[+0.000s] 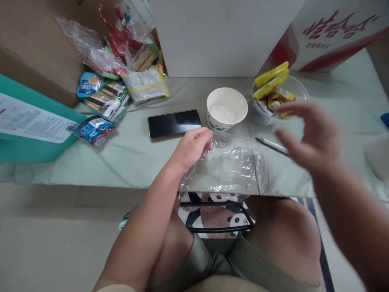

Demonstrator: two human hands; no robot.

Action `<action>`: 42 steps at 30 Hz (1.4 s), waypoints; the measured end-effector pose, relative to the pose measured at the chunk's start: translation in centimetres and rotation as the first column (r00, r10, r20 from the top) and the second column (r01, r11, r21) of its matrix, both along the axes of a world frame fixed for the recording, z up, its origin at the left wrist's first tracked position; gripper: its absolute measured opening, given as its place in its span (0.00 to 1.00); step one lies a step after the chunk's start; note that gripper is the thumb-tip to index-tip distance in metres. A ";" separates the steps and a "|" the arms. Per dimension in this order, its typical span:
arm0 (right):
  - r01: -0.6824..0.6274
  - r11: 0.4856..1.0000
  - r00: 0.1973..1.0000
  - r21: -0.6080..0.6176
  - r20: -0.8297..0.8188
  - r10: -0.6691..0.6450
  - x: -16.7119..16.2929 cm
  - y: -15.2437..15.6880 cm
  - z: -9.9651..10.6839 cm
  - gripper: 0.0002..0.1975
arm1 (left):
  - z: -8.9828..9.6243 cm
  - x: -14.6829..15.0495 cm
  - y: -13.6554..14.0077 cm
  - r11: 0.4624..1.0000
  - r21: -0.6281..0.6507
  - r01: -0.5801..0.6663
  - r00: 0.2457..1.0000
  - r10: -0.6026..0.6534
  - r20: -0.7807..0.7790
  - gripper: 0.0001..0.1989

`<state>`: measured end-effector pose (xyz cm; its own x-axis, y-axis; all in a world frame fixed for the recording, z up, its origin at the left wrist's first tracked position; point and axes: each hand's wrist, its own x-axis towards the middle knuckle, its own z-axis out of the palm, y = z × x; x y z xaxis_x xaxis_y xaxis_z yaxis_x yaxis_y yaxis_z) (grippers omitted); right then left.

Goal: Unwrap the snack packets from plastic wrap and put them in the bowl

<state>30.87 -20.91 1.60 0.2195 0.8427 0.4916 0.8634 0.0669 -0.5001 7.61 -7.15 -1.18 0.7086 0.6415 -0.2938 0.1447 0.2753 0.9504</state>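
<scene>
My left hand (194, 148) is closed on the edge of a clear plastic bag (227, 166), which lies flat at the table's front edge and hangs slightly over it. My right hand (313, 136), a little blurred, is raised with thumb and fingers apart and nothing between them. Just beyond its fingertips stands a clear plastic bowl (299, 91) with yellow snack packets (270, 83) in it. Below its thumb lies a pen (270, 145). A white paper bowl (227, 109) with something whitish inside stands behind the bag. Left of it is a black smartphone (174, 123).
Several packaged snacks (106, 97) are piled at the back left, beside a green container (33, 121) with a white label. A large white box (219, 36) and a red-and-white box (337, 36) line the back. A whitish, partly cut-off object (378, 156) sits at the right edge.
</scene>
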 end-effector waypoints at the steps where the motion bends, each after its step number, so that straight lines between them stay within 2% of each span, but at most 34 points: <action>1: 0.000 1.000 1.000 -0.029 -0.016 -0.001 -1.7 -1.1 -1.5 0.22 | 0.0 -0.2 0.2 0.999 0.025 0.028 1.000 -0.028 0.009 0.16; 3: 0.037 0.991 0.997 -0.125 -0.065 -0.046 -4.1 -2.3 -4.7 0.30 | -0.2 -0.6 0.6 0.992 0.085 0.088 0.996 -0.089 0.012 0.16; 4: 0.054 0.983 0.993 -0.173 -0.096 -0.072 -4.8 -2.5 -6.3 0.30 | -0.3 -0.8 0.8 0.986 0.125 0.108 0.994 -0.109 0.001 0.16; 6: 0.170 0.965 0.964 -0.202 -0.168 -0.205 -5.3 -2.4 -8.5 0.18 | -0.6 -1.1 1.1 0.969 0.223 0.109 0.994 -0.103 -0.036 0.16; 8: 0.308 0.932 0.897 -0.190 -0.269 -0.351 -4.9 -2.1 -9.5 0.06 | -0.8 -1.3 1.4 0.934 0.349 0.075 0.995 -0.048 -0.084 0.16; 10: 0.402 0.905 0.810 -0.140 -0.407 -0.422 -4.3 -1.7 -9.5 0.04 | -0.9 -1.5 1.8 0.876 0.481 0.034 0.992 0.031 -0.125 0.17; 13: 0.436 0.899 0.651 -0.041 -0.675 -0.347 -4.1 -1.1 -8.8 0.08 | -1.2 -1.4 2.4 0.787 0.616 -0.002 0.979 0.126 -0.158 0.19; 15: 0.428 0.904 0.532 -0.014 -0.805 -0.264 -4.3 -0.8 -8.5 0.10 | -1.4 -1.2 2.7 0.757 0.653 -0.022 0.974 0.163 -0.157 0.19; 18: 0.456 0.889 0.377 -0.033 -0.898 -0.226 -4.5 -0.4 -8.1 0.10 | -1.8 -0.9 3.1 0.732 0.680 -0.046 0.976 0.178 -0.126 0.18; 21: 0.505 0.858 0.197 -0.096 -0.955 -0.223 -4.0 -0.3 -7.2 0.08 | -2.4 -0.9 3.5 0.731 0.676 -0.097 0.972 0.216 -0.093 0.17; 24: 0.489 0.858 0.038 -0.154 -0.980 -0.198 -3.4 -0.4 -5.8 0.09 | -2.9 -1.0 4.0 0.797 0.586 -0.147 0.964 0.248 -0.096 0.16; 26: 0.483 0.857 -0.015 -0.181 -0.980 -0.198 -3.2 -0.5 -5.2 0.11 | -3.1 -0.9 4.2 0.839 0.514 -0.177 0.966 0.247 -0.070 0.15; 27: 0.478 0.857 -0.016 -0.192 -0.977 -0.210 -3.2 -0.6 -5.0 0.13 | -3.1 -0.8 4.2 0.850 0.485 -0.203 0.965 0.259 -0.050 0.14; 29: 0.428 0.884 0.038 -0.187 -0.974 -0.225 -3.4 -0.9 -5.1 0.18 | -2.9 -0.6 4.2 0.856 0.439 -0.274 0.950 0.312 -0.016 0.12; 31: 0.304 0.944 0.158 -0.129 -0.970 -0.184 -3.6 -1.5 -5.5 0.24 | -2.7 -0.4 4.1 0.857 0.399 -0.326 0.934 0.356 0.000 0.10; 33: 0.133 0.989 0.297 -0.066 -0.949 -0.104 -3.7 -2.3 -6.1 0.30 | -2.5 -0.5 4.1 0.868 0.380 -0.319 0.938 0.348 -0.008 0.08; 35: -0.049 0.996 0.405 -0.077 -0.913 -0.050 -3.4 -3.1 -6.5 0.32 | -2.2 -0.8 4.3 0.887 0.377 -0.267 0.952 0.304 -0.039 0.08; 37: -0.184 0.968 0.476 -0.169 -0.877 -0.063 -3.0 -3.6 -6.6 0.27 | -1.9 -1.3 4.4 0.907 0.376 -0.189 0.967 0.238 -0.089 0.08; 39: -0.197 0.949 0.527 -0.248 -0.843 -0.111 -2.5 -3.9 -6.8 0.19 | -1.4 -1.9 4.5 0.919 0.379 -0.104 0.976 0.168 -0.139 0.09; 42: 0.046 0.976 0.544 -0.212 -0.814 -0.202 -2.2 -3.8 -7.2 0.16 | -0.8 -2.6 4.5 0.925 0.379 -0.023 0.979 0.097 -0.178 0.08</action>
